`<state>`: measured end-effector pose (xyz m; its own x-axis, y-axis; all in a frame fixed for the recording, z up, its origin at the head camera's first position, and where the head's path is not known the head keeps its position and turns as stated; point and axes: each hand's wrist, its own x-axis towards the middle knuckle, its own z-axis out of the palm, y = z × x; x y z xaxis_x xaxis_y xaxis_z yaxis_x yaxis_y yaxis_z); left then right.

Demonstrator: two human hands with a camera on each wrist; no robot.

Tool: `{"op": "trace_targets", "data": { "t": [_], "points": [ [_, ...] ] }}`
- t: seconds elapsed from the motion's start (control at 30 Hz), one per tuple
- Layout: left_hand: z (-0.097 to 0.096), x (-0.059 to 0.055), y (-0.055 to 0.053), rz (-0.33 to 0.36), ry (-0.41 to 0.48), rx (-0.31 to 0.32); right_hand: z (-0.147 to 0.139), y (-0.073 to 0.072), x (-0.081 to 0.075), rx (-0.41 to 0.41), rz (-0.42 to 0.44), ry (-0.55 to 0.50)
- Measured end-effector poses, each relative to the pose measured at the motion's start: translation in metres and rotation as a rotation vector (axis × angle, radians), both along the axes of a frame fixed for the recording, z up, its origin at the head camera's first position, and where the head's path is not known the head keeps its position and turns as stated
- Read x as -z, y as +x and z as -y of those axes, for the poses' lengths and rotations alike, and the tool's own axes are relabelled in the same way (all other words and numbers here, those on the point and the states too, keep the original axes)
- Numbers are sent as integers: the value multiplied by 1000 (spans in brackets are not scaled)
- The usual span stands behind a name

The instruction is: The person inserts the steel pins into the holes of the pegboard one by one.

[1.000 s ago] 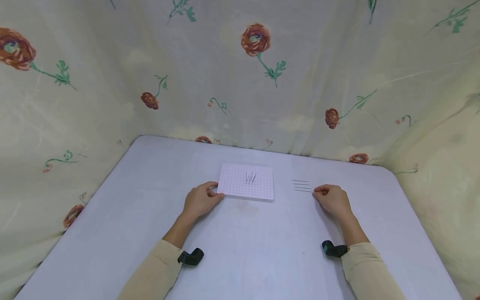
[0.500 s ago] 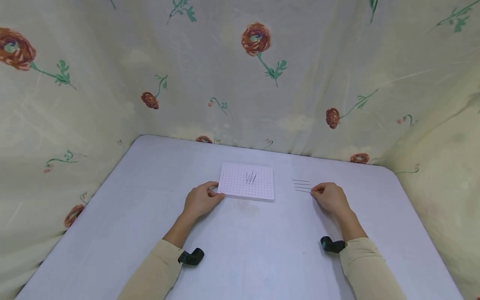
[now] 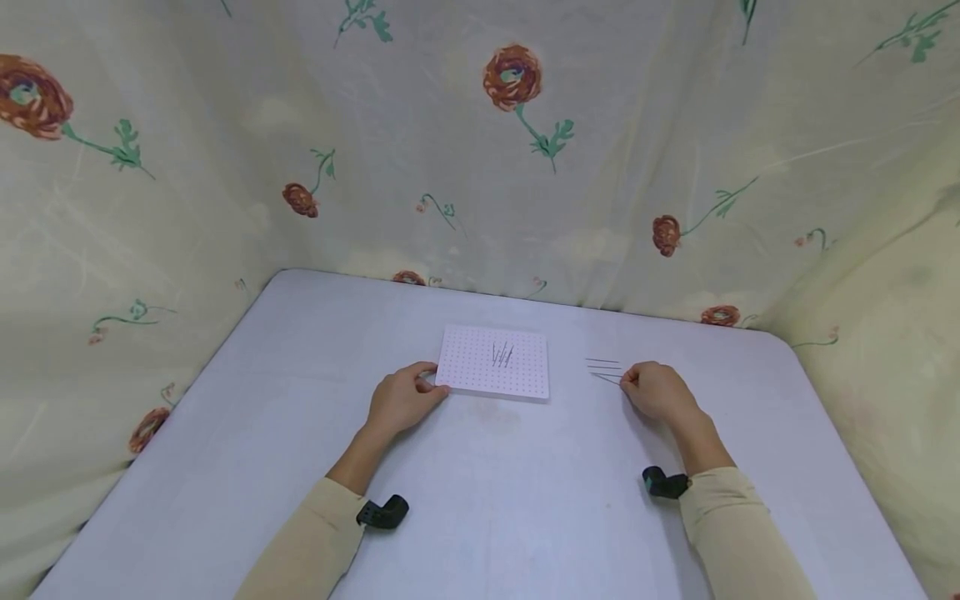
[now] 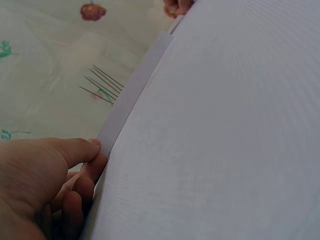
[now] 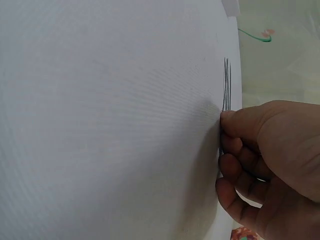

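A white perforated board (image 3: 465, 377) lies on the table, with several thin dark sticks (image 4: 102, 85) standing up out of it, slightly tilted. My left hand (image 3: 403, 400) grips the board's near left corner; in the left wrist view the thumb and forefinger pinch its edge. To the right of the board, my right hand (image 3: 663, 392) pinches the right end of a thin dark stick (image 3: 606, 379) between thumb and forefinger. That stick lies at a slant. Beyond it, more thin dark sticks (image 3: 602, 360) lie side by side on the table.
The white table (image 3: 525, 500) has its far edge against a floral curtain (image 3: 360, 150), which also hangs along both sides. A black wrist camera (image 3: 384, 512) sits on the left sleeve and another black wrist camera (image 3: 664, 483) on the right.
My right hand has shifted slightly left and away from me. The nearest stick has turned from lying in line with the others to a slant. My left hand and the board have stayed put.
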<state>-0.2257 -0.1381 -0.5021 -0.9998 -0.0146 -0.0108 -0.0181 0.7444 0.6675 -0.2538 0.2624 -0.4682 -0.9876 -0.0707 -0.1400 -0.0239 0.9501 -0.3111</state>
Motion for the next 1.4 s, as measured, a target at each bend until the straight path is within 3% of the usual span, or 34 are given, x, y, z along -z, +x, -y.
{"op": "trace_targets", "data": {
  "t": [0.2, 0.37, 0.8, 0.97, 1.23, 1.4],
  "points": [
    [-1, -3, 0, -1, -3, 2, 0, 0, -3, -67, 14, 64],
    [-2, -2, -1, -11, -9, 6, -3, -2, 3, -107, -19, 86],
    [1, -1, 1, -31, 5, 24, -7, 2, 16, -126, -105, 5],
    [2, 0, 1, -33, 5, 20, -7, 5, 14, -72, -106, -53],
    [2, 1, 0, -37, -1, 18, -4, 10, 9, 78, -211, -245],
    [1, 1, 0, -37, -4, 14, 2, 7, 5, 105, -208, -307]
  ]
}}
